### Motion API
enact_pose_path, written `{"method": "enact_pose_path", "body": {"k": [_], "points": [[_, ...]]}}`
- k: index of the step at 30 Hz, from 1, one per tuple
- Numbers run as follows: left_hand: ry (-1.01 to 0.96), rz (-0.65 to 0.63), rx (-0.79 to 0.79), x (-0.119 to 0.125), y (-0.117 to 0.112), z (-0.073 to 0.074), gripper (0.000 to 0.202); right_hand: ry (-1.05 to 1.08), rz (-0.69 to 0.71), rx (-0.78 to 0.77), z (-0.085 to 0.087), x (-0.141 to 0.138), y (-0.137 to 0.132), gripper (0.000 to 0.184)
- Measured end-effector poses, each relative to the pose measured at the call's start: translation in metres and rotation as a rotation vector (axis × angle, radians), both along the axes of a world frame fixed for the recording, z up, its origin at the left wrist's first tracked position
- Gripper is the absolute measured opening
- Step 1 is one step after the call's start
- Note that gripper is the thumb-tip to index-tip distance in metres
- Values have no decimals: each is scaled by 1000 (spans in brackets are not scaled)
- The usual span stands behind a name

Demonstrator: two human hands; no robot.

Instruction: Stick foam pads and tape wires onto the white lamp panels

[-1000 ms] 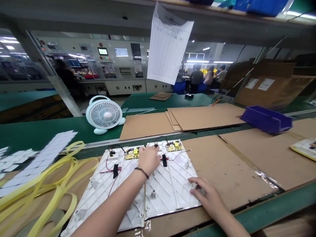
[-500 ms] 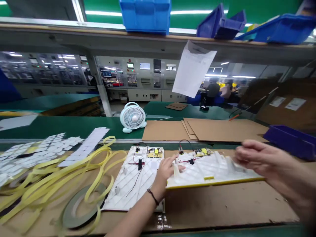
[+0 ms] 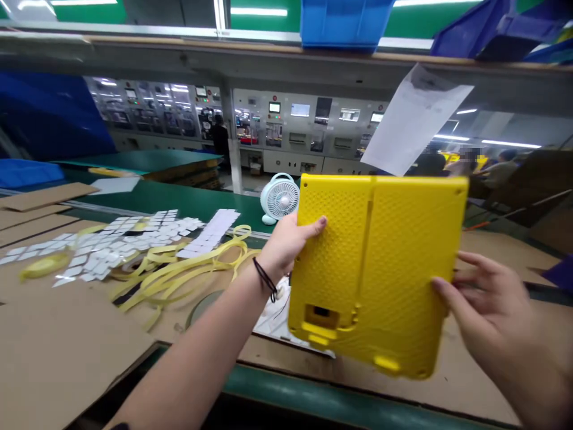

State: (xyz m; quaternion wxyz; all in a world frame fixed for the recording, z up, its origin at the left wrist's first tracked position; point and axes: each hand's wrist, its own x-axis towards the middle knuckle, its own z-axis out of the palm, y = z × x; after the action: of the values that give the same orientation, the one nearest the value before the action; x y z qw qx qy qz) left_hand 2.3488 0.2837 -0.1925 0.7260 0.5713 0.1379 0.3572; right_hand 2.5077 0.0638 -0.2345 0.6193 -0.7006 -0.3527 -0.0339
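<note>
Gripping a yellow panel (image 3: 403, 251) two-handed above the counter (image 3: 286, 385), patterned face toward the viewer, recess at its lower left. Right hand (image 3: 486, 292), somewhat blurred: thumb on the face near the right edge, fingers curled round behind, closed to the panel's thickness. Left hand (image 3: 286, 242): thumb flat on the upper left, fingers hidden behind; grip appears equally narrow. Step in hand, by my judgement: handling the panel in mid-air. Any next move would call for both edges gripped evenly and the lower edge kept off the white part (image 3: 271, 319) lying partly hidden behind it. Left of that, loops of yellow strip (image 3: 152, 272), then white squares (image 3: 120, 245). Farther back, a pale blue fan (image 3: 280, 200), partly covered by the panel; beyond, a person in dark clothing (image 3: 220, 137) near the machines.
</note>
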Motion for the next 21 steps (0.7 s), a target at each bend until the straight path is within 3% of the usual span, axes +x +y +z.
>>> {"method": "enact_pose_path", "body": {"k": [2,4,6,9,11,15,21], "points": [[170,128,29,-5,34,-9,52,101,71,12,-20,-6,41,70],[385,204,54,-7,65,-29,63,121,96,-46,-45,-8,82,66],[553,122,51,-10,92,-53,59,119,59,-179,-70,-6,117,63],[676,28,54,-16,119,-87,37,160,43,-316,-102,-3,153,58],[716,21,103,-19,129,-107,35,173,67,-329,-117,-1,165,57],[811,130,250,-22,140,-138,53,159,106,-370,-141,2,174,58],[951,203,348,-20,144,-157,64,305,95,-480,-167,3,173,64]]}}
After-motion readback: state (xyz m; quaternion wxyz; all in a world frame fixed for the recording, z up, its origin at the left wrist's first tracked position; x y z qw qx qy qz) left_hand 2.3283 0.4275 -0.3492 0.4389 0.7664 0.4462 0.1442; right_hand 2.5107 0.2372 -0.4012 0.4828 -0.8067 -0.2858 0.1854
